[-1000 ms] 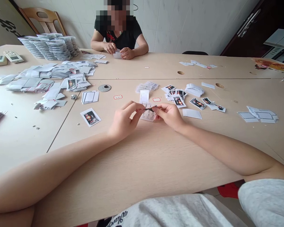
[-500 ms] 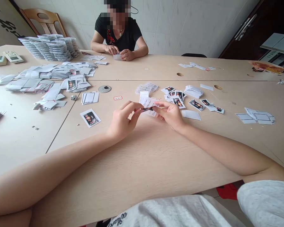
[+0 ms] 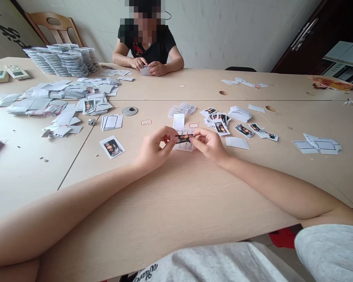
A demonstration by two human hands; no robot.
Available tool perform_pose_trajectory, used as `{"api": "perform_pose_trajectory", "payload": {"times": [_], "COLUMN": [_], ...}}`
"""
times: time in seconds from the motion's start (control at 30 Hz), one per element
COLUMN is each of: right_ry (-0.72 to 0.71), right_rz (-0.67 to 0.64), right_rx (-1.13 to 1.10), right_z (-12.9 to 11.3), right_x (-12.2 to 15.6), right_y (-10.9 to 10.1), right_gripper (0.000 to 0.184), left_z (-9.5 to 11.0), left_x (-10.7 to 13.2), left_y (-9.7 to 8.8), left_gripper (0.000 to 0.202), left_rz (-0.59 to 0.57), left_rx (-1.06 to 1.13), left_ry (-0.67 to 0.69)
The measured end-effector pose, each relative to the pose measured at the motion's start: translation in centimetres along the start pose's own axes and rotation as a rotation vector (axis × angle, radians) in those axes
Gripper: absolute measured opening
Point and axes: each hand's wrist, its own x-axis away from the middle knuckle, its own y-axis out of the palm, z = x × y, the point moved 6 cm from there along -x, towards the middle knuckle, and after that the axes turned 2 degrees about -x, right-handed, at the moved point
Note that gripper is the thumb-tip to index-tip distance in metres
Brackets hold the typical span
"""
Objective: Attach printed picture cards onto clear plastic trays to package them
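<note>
- workpiece: a small black rectangular label with orange and white print [image 3: 184, 138], held between the 2 hands, printed face in view, over a flat clear plastic case containing dark hooks [image 3: 184, 147]. whether label and case touch cannot be told.
- left hand [image 3: 153, 150]: thumb and index finger drawn close, pinching the label's left end.
- right hand [image 3: 210, 147]: thumb and index finger likewise close together, pinching the label's right end.
- case: partly covered by the label; a white rectangular paper card [image 3: 179, 120] shows just beyond it.
- tension: apply a light, equal pull at both ends; uneven force would likely bow or crease the label.
- alignment: set the label's long edges parallel to the case's near edge, with equal overhang at each side.
- grip: pinch only the outermost ends. if the back is adhesive, which cannot be confirmed here, avoid touching its middle.
- stability: brace both forearms on the pale wood-grain tabletop [image 3: 170, 203].
- clearance: avoid brushing the blank white rectangular slip [image 3: 237, 143] near the right hand.
</note>
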Motion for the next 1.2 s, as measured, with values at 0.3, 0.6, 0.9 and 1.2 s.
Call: {"api": "perform_pose_trajectory", "payload": {"times": [0.3,0.6,0.9,1.2], "right_ry": [-0.058,-0.059,-0.048,-0.040], "right_rz": [-0.031,-0.023,-0.045,-0.042], "right_rx": [0.038,0.053,0.001,-0.013], "right_z": [-0.2,-0.5,-0.3,-0.3], "right_x": [0.1,0.3,0.3,0.3], "right_y": [0.2,0.2,0.3,0.2], "right_gripper": [0.025,0.028,0.024,0.025], "left_z": [-0.1,-0.4,-0.8,-1.8], "left_x": [-0.2,-0.3,-0.4,-0.2], "left_y": [0.3,0.7,0.2,0.0], "left_gripper": [0.010,0.010,0.021,0.029], "left_rz": [-0.049,-0.072,-0.013,0.047], "left_rx": [0.068,0.177,0.097,0.209], "left_ry": [-0.025,-0.054,-0.140,-0.388]}}
